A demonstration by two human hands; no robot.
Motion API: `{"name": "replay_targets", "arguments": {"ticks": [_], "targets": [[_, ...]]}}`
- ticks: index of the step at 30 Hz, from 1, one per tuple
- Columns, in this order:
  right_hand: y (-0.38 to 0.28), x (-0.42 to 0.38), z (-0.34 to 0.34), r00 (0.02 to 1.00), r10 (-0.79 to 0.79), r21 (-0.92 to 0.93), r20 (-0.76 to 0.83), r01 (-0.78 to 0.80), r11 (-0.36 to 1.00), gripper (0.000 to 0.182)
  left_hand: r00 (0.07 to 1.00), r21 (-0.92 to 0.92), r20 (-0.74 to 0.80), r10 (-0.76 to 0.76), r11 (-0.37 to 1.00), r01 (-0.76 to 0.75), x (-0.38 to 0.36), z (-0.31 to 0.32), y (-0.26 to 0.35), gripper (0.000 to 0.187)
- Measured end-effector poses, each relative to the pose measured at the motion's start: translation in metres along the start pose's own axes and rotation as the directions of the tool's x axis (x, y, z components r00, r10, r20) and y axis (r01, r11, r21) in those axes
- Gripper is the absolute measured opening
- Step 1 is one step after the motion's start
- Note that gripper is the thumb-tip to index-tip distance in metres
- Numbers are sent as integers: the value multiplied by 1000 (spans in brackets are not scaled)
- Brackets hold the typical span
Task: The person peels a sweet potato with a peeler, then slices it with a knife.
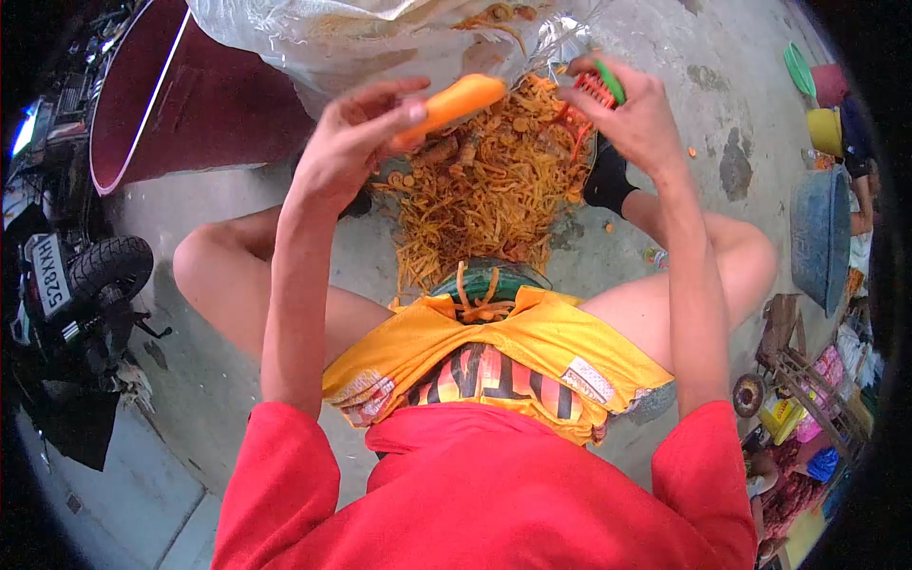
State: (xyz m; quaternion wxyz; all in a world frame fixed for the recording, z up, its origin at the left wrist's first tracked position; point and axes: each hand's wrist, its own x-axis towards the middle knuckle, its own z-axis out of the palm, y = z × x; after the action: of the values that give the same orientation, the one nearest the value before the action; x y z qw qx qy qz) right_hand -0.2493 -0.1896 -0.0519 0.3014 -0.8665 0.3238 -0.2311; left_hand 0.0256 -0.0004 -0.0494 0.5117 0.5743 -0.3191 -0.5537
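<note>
My left hand [347, 142] grips a peeled orange carrot [456, 100], holding it out over a heap of carrot peelings [489, 185] on the concrete floor. My right hand [632, 119] is closed around a peeler with a green handle and red head [600, 85], just to the right of the carrot's tip. A few peel strips lie on a green stool edge [484, 282] between my knees. I sit low, in yellow shorts and a red shirt.
A large clear plastic bag [361, 33] of carrots lies beyond the heap. A parked motorbike [76, 275] stands at the left. A grey metal basin [822, 233], coloured plastic bowls [822, 128] and clutter with another person sit at the right.
</note>
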Motion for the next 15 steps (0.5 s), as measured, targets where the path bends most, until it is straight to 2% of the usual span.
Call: {"name": "replay_targets", "arguments": {"ticks": [1, 2, 4, 5, 6, 7, 8, 10, 11, 12, 14, 15], "targets": [[-6, -2, 3, 1000, -8, 22, 25, 8, 1000, 30, 992, -186, 103, -73, 978, 91, -5, -6, -10, 53], [-9, -3, 7, 1000, -17, 26, 25, 16, 1000, 30, 965, -211, 219, -141, 959, 188, -8, -10, -21, 65], [-17, -4, 15, 977, -23, -108, 214, 47, 993, 27, 890, -248, 383, -247, 901, 357, -13, -4, -44, 69], [-22, -5, 19, 960, -23, -77, 279, 46, 996, 23, 881, -226, 380, -281, 896, 383, -13, 1, -53, 73], [-25, -6, 26, 960, -23, -77, 280, 47, 996, 23, 869, -206, 380, -316, 887, 413, -14, 11, -59, 77], [-27, -10, 34, 956, -70, -119, 286, 108, 987, 22, 900, -230, 319, -299, 896, 379, -20, 27, -45, 81], [-30, -13, 40, 948, -115, -161, 296, 169, 972, 21, 899, -236, 321, -299, 893, 382, -19, 33, -48, 81], [-37, -16, 47, 937, -100, -169, 333, 164, 972, 22, 963, -88, 206, -172, 977, 194, -17, 40, -53, 78], [-41, -16, 49, 937, -59, -182, 344, 128, 975, 24, 985, 12, 126, -121, 993, 120, -16, 45, -55, 65], [-44, -16, 52, 935, -19, -194, 353, 93, 977, 26, 985, 11, 121, -119, 993, 119, -15, 48, -53, 65], [-44, -15, 55, 932, -27, -218, 361, 113, 969, 28, 986, 100, 25, -162, 982, 159, -12, 52, -47, 52], [-43, -15, 57, 930, -29, -245, 367, 126, 961, 31, 993, 243, -52, -108, 963, 117, -11, 56, -46, 41]]}}
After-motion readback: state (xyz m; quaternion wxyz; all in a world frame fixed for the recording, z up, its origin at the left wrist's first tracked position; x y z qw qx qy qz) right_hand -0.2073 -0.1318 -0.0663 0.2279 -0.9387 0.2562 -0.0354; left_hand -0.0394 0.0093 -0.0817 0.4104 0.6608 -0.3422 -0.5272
